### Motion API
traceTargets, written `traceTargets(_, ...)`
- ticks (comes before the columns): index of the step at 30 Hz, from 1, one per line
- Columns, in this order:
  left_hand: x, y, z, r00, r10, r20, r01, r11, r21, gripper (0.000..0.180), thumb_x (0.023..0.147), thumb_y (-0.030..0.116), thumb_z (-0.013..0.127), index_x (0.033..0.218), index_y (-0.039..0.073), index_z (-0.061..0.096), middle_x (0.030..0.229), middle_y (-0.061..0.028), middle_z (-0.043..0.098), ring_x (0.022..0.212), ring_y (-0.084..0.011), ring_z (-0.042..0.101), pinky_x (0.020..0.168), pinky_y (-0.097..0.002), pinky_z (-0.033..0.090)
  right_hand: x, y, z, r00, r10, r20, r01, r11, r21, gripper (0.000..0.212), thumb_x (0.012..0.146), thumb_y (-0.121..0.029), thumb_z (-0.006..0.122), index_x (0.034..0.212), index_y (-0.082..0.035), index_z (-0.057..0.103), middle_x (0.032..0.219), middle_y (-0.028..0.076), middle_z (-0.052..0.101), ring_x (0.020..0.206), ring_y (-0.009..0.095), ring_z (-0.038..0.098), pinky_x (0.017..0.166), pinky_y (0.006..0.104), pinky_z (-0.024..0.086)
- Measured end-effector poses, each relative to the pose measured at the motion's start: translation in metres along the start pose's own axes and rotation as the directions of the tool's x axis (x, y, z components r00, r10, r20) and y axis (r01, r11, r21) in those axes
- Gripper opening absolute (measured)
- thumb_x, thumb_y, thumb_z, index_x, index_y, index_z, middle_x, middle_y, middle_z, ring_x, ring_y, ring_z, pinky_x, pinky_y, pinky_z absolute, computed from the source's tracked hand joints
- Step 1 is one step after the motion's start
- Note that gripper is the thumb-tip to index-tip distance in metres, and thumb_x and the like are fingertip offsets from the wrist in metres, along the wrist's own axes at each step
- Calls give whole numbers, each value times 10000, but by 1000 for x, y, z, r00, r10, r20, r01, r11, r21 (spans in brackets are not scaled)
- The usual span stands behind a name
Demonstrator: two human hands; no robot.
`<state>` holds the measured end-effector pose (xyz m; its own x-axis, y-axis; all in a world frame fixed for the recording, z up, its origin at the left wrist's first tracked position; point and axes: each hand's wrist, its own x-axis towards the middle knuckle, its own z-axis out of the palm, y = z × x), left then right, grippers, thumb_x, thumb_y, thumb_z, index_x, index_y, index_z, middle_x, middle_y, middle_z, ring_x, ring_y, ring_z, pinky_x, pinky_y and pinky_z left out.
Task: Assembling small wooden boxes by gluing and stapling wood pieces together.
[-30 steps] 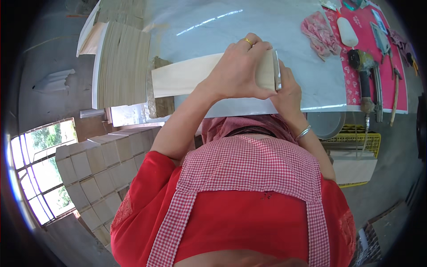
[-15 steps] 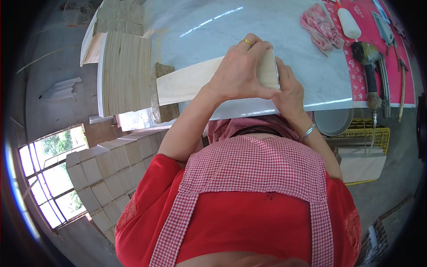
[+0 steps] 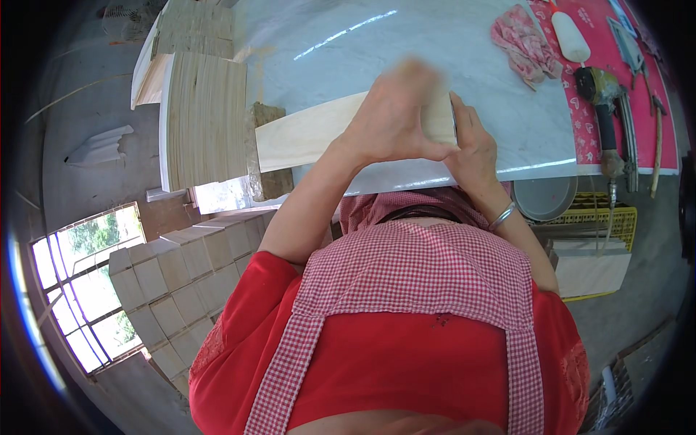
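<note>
Left hand fingers clamped across pale board (fingertips blurred). Right hand at board's end; can't tell if its fingers grip. Wood block left of fingers, cloth right, on surface.

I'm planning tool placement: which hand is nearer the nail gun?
Right. The right hand is left of the nail gun, apart from it; the left hand is farther left, across the board.

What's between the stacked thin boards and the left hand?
In the head view, a brown block and part of the pale board lie between the stack and the left hand.
</note>
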<state>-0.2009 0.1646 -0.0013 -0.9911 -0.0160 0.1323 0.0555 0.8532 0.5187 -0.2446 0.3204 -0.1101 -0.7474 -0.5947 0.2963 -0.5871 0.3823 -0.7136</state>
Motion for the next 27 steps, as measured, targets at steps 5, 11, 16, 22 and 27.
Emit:
traceTargets(5,0,-1,1,1000,-2,-5,2,1000,3,847,516,341,890,1196,-32,549,1132,-168,544,983,-348,593,848,-420,517,1,-3,-2,1000,9,4,-9,1000,4,721,707,-74,726,1368,-31,442,1005,121,579,771,336,646,609,412,535)
traceTargets(11,0,-1,3,1000,-23,-5,23,1000,-3,846,505,339,891,1186,-30,549,1119,-165,549,989,-344,590,839,-420,514,6,1,-8,999,12,33,-13,999,40,826,691,-113,776,1426,-53,405,1036,119,557,785,304,636,638,387,532)
traceTargets(16,0,-1,5,999,-28,-22,28,1000,4,861,492,342,888,1190,-28,545,1112,-159,550,990,-344,587,849,-421,504,23,-5,-49,950,11,311,-158,879,450,1030,628,-172,859,1512,-114,333,1132,112,486,899,253,577,755,348,508)
traceTargets(22,-3,-2,7,999,-26,-24,27,999,18,876,480,342,881,1198,-27,541,1113,-157,549,985,-346,585,860,-423,493,26,-7,-59,945,-99,311,-73,864,497,1062,588,-184,889,1509,-125,365,1192,111,446,1005,252,522,851,346,480)
traceTargets(27,-1,-3,7,1000,-21,-22,21,1000,14,867,484,338,876,1193,-30,543,1112,-161,550,979,-339,585,840,-419,499,6,-14,-74,940,-116,322,-72,852,518,1019,594,-202,887,1488,-119,407,1192,112,450,982,245,515,834,338,479)
